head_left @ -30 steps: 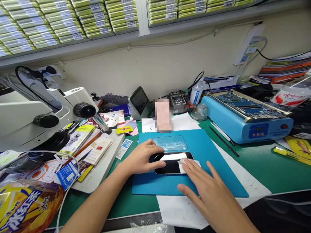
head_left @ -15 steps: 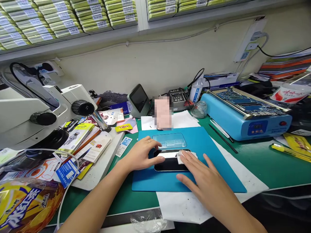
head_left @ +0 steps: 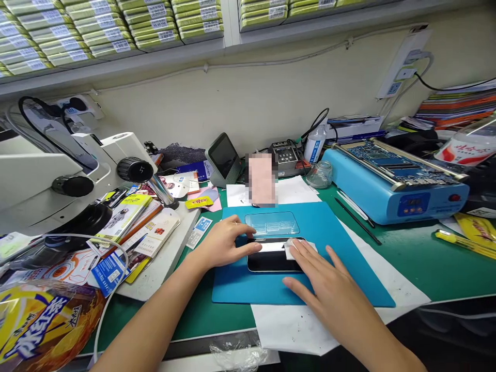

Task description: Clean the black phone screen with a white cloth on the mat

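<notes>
A black-screened smartphone (head_left: 271, 262) lies flat on a blue mat (head_left: 232, 289), with a bright reflection across its glass. My left hand (head_left: 225, 242) is closed about the phone's left end, thumb on the screen and fingers at the far edge. Under the fingertips of my right hand (head_left: 329, 281) a folded white wipe (head_left: 289, 251) is pressed onto the right part of the screen; the thumb stands apart. Part of the wipe and the phone's right end are hidden by that hand. Just beyond the phone, a clear phone-shaped sheet (head_left: 272, 222) rests on the mat.
A microscope (head_left: 127, 152) and piled booklets stand left, above a drink bottle (head_left: 50, 325). At the right sit a blue heating machine (head_left: 403, 199), tweezers (head_left: 358, 217) and a yellow pen (head_left: 465, 243). A glass jar (head_left: 320, 175) and small screen (head_left: 222, 157) stand behind.
The whole view has shifted slightly. My hands, the wipe and the phone keep nearly the same places relative to one another.
</notes>
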The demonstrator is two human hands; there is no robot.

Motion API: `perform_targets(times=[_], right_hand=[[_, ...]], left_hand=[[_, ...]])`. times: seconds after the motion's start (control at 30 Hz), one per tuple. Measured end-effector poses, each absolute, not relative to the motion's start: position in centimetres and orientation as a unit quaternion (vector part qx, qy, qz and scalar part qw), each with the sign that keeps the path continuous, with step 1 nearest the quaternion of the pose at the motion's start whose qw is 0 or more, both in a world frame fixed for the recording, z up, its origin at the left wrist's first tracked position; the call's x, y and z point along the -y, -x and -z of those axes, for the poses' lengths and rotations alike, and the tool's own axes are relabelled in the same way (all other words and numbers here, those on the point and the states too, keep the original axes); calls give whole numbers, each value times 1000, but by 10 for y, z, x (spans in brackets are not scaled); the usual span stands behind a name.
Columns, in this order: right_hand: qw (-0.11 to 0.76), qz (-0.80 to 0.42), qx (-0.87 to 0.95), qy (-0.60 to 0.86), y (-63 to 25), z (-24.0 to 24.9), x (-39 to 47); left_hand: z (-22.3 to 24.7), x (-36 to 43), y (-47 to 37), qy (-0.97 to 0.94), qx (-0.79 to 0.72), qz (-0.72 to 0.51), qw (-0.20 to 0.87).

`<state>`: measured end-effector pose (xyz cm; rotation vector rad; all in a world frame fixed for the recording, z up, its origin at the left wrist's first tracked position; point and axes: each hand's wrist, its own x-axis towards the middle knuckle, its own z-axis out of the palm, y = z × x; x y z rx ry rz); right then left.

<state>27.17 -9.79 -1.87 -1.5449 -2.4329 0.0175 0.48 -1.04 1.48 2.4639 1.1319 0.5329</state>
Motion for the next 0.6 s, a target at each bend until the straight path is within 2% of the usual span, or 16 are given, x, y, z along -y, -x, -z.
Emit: perform_targets(times=[0.33,0.6], right_hand=[[136,27,842,521,-271,28,115],[132,-23,836,532,-260,13,90]], left_hand=[[-14,8,-2,-880,-393,-190,189],[-13,8,-1,-871,-399,-200,206]])
